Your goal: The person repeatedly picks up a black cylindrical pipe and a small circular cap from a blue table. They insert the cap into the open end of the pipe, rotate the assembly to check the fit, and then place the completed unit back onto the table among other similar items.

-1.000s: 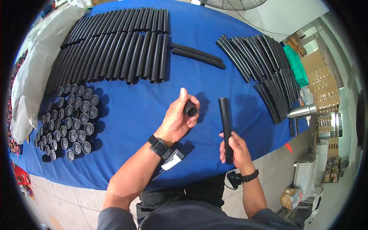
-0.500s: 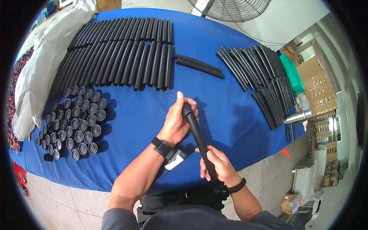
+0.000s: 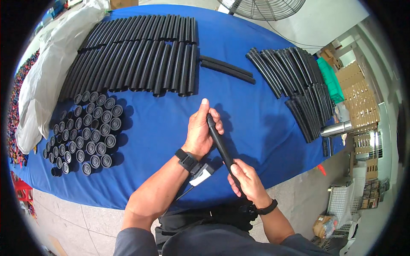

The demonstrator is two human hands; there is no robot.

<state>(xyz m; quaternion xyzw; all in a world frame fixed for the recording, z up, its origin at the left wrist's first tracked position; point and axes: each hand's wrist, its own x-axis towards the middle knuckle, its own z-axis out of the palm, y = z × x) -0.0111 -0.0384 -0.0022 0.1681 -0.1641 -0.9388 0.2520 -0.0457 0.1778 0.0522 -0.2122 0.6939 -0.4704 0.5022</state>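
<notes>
A black tube [image 3: 221, 144] with a wider collar at its upper end is held at a slant over the near part of the table. My left hand [image 3: 202, 129] is closed around that upper end, with its fingers curled on the far side and the thumb pointing up. Lower down, my right hand [image 3: 248, 180] grips the tube, thumb lying along it. The tube's bottom end is partly hidden by this hand. Beside my left wrist, a small white-and-black device [image 3: 201, 174] with a cable shows, partly hidden by my arm.
Rows of plain black tubes [image 3: 141, 64] cover the far left of the blue cloth [image 3: 171, 115]. Round black caps [image 3: 90, 148] stand nearer. Two tubes [image 3: 227, 69] lie mid-table. Collared tubes [image 3: 277, 70], a green crate [image 3: 331, 80] and a metal cylinder [image 3: 336, 129] are at right.
The whole view has shifted slightly, so the table's things appear a little higher and farther right. Both hands keep hold of the tube; my left fingers have curled in closer around its upper end.
</notes>
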